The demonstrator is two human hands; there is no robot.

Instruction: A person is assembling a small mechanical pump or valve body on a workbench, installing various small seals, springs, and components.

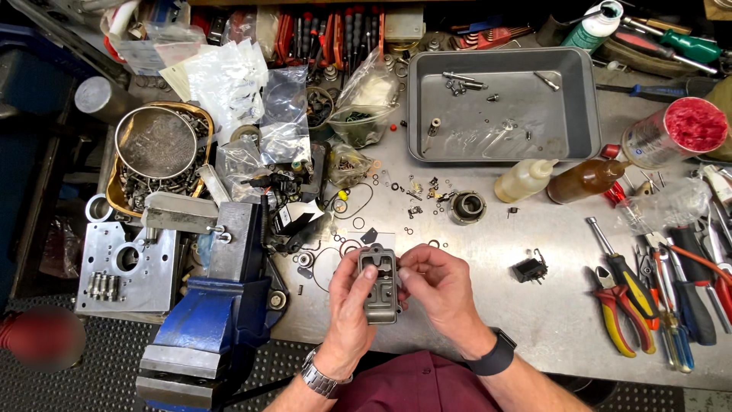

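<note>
Left to right on the cluttered steel counter (pixel 549 320): blue vise (pixel 221 305) at the near-left edge, left hand (pixel 347 305) and right hand (pixel 438 286) each in closed grip on the grey metal housing (pixel 379 286) held above the near-centre edge, grey tray (pixel 503 145) behind, pliers (pixel 621 297) far right.

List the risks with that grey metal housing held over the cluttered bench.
1. The grey metal housing is held above the bench by the left hand and right hand; a slip might drop it onto the loose O-rings.
2. Small screws and springs lie unsorted nearby; a brushing wrist could scatter them.
</note>
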